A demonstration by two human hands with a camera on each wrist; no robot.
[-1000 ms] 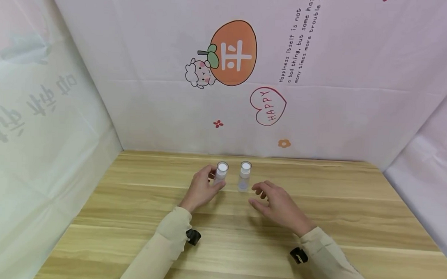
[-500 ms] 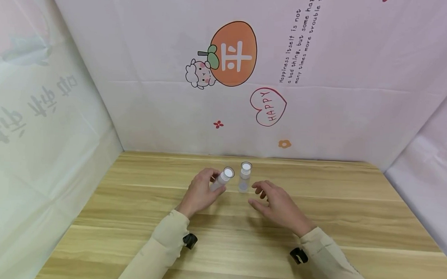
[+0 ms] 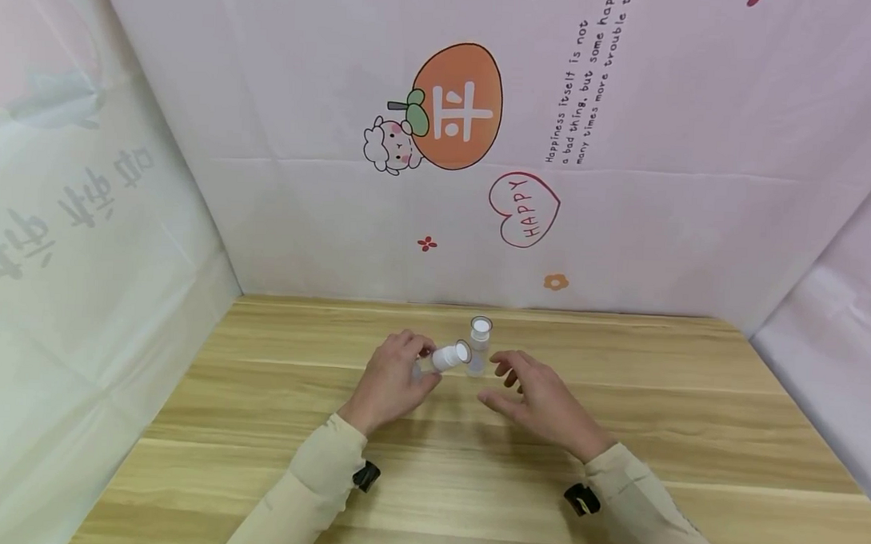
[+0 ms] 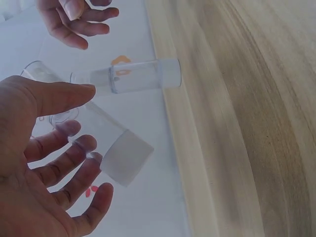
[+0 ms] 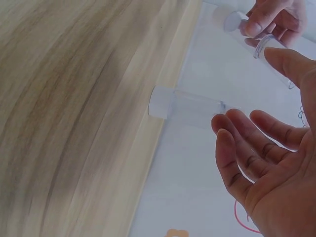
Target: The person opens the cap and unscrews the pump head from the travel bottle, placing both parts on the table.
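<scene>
My left hand [image 3: 388,381] grips a small clear bottle [image 3: 450,356] with white parts between thumb and fingers. The bottle leans strongly to the right, its white end with a clear rim close to the neck of a second bottle. In the left wrist view its other white end [image 4: 127,158] points down past my fingertips. That second, similar clear bottle [image 3: 479,344] stands upright on the table, its white foot [image 5: 160,102] plain in the right wrist view. Beside it, on the right, my right hand [image 3: 542,400] hovers with loosely bent fingers and nothing in its grasp.
A wood-grain table [image 3: 689,441] runs back to a white printed cloth [image 3: 322,220] hanging behind it. More pale cloth [image 3: 105,236] hangs along the left side. Both wrists carry a black band piece [image 3: 582,499].
The bottle in my left hand has tipped from upright to leaning far right, and the left wrist has turned and drawn back slightly. The standing bottle and right hand have hardly moved.
</scene>
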